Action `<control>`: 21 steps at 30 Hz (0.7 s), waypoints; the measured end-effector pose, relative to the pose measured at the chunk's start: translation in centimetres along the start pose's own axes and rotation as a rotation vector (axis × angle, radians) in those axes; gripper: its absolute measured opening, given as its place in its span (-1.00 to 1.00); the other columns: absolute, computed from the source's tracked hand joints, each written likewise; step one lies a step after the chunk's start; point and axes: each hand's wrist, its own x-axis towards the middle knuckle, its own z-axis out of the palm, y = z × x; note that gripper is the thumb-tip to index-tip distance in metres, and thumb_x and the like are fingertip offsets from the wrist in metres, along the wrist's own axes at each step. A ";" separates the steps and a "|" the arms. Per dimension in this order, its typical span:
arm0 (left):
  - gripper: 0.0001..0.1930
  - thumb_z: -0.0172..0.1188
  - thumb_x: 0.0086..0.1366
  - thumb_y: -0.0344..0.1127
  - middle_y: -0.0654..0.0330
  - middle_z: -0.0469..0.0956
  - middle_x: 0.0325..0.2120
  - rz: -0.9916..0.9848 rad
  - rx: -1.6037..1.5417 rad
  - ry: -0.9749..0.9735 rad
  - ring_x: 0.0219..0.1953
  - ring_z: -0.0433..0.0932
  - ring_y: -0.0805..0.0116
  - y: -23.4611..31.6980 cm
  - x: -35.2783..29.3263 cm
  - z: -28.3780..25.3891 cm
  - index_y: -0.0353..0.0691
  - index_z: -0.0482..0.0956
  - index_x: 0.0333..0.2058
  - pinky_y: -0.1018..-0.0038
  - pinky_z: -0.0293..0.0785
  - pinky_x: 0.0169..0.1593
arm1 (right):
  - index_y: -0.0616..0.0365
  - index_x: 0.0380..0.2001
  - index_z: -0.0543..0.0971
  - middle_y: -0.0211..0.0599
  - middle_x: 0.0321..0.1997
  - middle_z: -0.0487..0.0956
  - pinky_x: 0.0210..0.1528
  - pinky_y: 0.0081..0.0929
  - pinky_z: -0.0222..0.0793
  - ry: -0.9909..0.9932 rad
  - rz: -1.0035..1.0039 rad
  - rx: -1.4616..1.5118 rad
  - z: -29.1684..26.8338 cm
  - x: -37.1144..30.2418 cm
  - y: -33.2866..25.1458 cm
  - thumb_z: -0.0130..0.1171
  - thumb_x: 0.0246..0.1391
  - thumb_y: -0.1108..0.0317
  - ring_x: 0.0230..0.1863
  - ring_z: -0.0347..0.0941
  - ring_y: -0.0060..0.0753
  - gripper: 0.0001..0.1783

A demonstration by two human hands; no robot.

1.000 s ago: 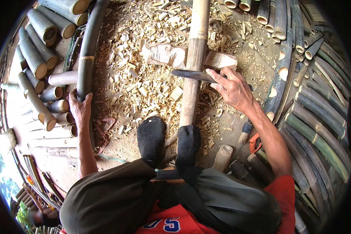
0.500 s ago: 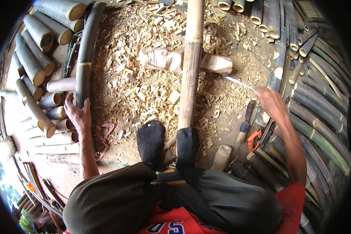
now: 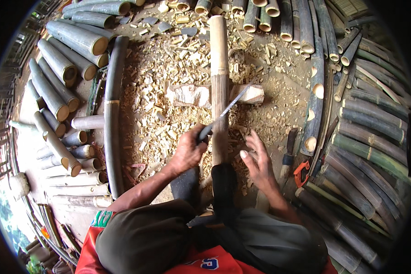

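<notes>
My left hand (image 3: 187,148) grips the dark handle of a narrow-bladed knife (image 3: 232,104). Its blade slants up and to the right over a bamboo pole (image 3: 220,93). My right hand (image 3: 260,165) is just right of the pole, fingers apart and nothing in it. The pole runs away from me, pale at its far end. It lies across a short log (image 3: 192,95) with a rough, whitish surface. One of my dark-socked feet (image 3: 224,185) is on the near end of the pole. The other foot is partly hidden behind my left forearm.
Wood shavings (image 3: 155,98) cover the ground around the log. Along the left lies a long dark bamboo piece (image 3: 112,114), with cut bamboo lengths (image 3: 55,98) beyond it. More bamboo (image 3: 372,153) is stacked at right, near an orange-handled tool (image 3: 301,174) and a sheathed-looking blade (image 3: 289,150).
The knife has passed from my right hand, out at the right, to my left. My left hand has left the dark bamboo, and both hands have come in to the pole.
</notes>
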 end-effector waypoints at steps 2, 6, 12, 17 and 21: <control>-0.51 -0.06 0.11 -0.66 0.30 0.47 -0.41 0.073 -0.041 0.048 -0.48 0.38 0.53 -0.6 0.6 -2.3 -0.33 0.53 0.05 0.56 0.42 -0.43 | 0.26 0.46 0.22 0.16 0.26 0.51 0.23 -0.11 0.44 -0.027 0.175 -0.154 -2.5 -1.2 3.5 0.25 0.34 0.11 0.19 0.53 0.01 -0.21; -0.33 0.39 0.31 -0.24 -0.03 0.63 0.14 0.135 -0.067 0.003 0.05 0.69 0.32 3.3 2.2 -9.7 -0.33 0.40 0.34 0.48 0.68 0.09 | 0.25 0.28 0.38 0.16 0.03 0.55 0.12 0.00 0.41 0.164 0.083 -0.693 -5.3 -9.5 9.1 0.37 0.18 0.14 0.05 0.53 0.14 -0.29; -0.69 0.27 0.26 -0.24 0.09 0.67 -0.45 0.121 0.936 -0.169 -0.42 0.61 0.29 9.0 6.0 -15.6 -0.36 0.66 -0.14 0.30 0.50 -0.29 | 0.22 0.27 0.40 0.08 0.05 0.57 0.11 -0.04 0.43 0.095 0.858 -0.480 -7.5 -21.2 11.7 0.44 0.02 0.08 0.06 0.54 0.09 -0.19; -0.54 0.26 0.41 0.13 0.10 0.67 -0.57 0.200 0.918 -0.217 -0.55 0.63 0.28 6.1 8.0 -14.6 -0.21 0.79 -0.28 0.25 0.56 -0.38 | 0.24 0.25 0.41 0.02 0.02 0.59 0.09 -0.08 0.46 0.134 0.856 -0.271 -6.8 -23.4 12.6 0.43 -0.02 0.10 0.02 0.57 0.03 -0.19; -0.38 0.18 0.45 0.24 0.11 0.52 -0.73 0.133 0.897 -0.256 -0.66 0.49 0.29 5.0 9.5 -13.8 -0.31 0.74 -0.41 0.23 0.44 -0.47 | 0.25 0.24 0.42 -0.03 0.00 0.60 0.07 -0.12 0.48 0.164 0.833 -0.082 -6.3 -23.5 12.5 0.43 -0.05 0.12 -0.01 0.58 -0.02 -0.19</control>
